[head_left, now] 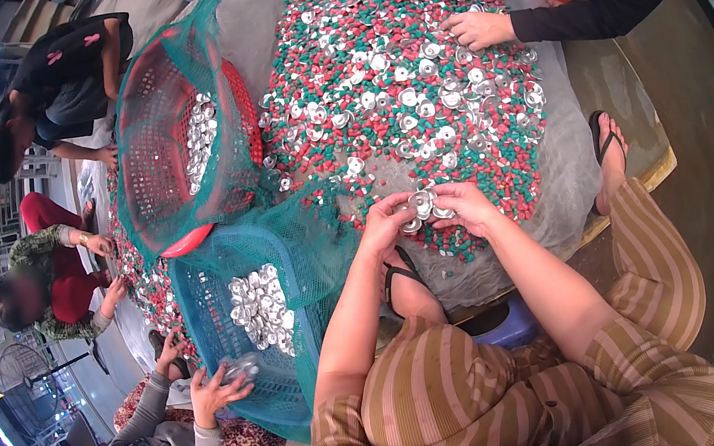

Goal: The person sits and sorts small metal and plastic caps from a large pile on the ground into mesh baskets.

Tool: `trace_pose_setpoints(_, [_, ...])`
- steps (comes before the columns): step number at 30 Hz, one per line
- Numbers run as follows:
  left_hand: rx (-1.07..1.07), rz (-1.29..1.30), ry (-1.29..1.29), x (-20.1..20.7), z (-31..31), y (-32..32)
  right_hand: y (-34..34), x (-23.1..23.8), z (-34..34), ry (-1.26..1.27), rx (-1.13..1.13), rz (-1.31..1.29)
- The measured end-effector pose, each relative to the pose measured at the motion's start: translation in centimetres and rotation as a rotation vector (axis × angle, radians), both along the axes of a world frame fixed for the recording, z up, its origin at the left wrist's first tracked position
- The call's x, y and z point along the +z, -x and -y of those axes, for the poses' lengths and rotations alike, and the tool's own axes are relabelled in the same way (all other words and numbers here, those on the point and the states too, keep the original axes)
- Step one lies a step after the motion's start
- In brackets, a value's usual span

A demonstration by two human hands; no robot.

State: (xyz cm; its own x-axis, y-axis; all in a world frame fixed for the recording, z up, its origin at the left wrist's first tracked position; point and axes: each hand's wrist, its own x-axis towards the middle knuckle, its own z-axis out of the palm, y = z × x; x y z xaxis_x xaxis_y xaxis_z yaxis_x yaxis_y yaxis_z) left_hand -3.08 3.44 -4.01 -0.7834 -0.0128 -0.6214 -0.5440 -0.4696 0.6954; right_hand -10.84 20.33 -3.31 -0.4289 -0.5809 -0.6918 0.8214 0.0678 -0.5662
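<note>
My left hand [387, 224] and my right hand [466, 207] meet in front of me over the near edge of a wide pile. Between them they hold a small cluster of shiny silver metal discs [423, 202], round and dished, with the fingers of both hands closed around the edges. Beneath and beyond spreads the pile of small red, green and white pebble-like pieces [334, 57]. Many more loose silver discs [426, 108] lie mixed through it.
Left of my arms stands a blue basket [188, 288] lined with green netting, with silver discs inside. Behind it is a red basket [244, 102], also netted. Co-workers sit around the pile; one person's hands [480, 29] reach in from far right, another's hand [217, 396] holds discs beside the blue basket.
</note>
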Motion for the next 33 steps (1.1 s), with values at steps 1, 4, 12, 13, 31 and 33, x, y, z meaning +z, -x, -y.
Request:
trace_pose_setpoints(1, [0.026, 0.013, 0.009, -0.1, -0.1, -0.1, -0.1, 0.3, 0.1, 0.004, -0.013, 0.024])
trace_pose_setpoints(4, [0.098, 0.029, 0.009, 0.5, -0.9, 0.1, -0.1, 0.7, 0.2, 0.011, -0.048, 0.050])
trace_pose_setpoints(12, [0.286, 0.001, -0.036, -0.8, -3.0, 0.0, -2.7, 1.8, 4.1, -0.033, -0.164, -0.003])
trace_pose_setpoints(13, [0.318, -0.015, -0.072, -1.3, -3.4, 0.0, -3.2, 0.9, 4.6, -0.008, -0.214, -0.024])
trace_pose_setpoints(31, [0.714, -0.719, -0.566, 9.4, 9.2, -7.8, 6.0, -1.8, -2.6, -0.754, 0.112, -1.169])
trace_pose_setpoints(33, [0.890, -0.745, -0.139, 11.4, 12.6, -11.3, 5.2, -2.7, -3.2, -0.831, 0.227, -1.277])
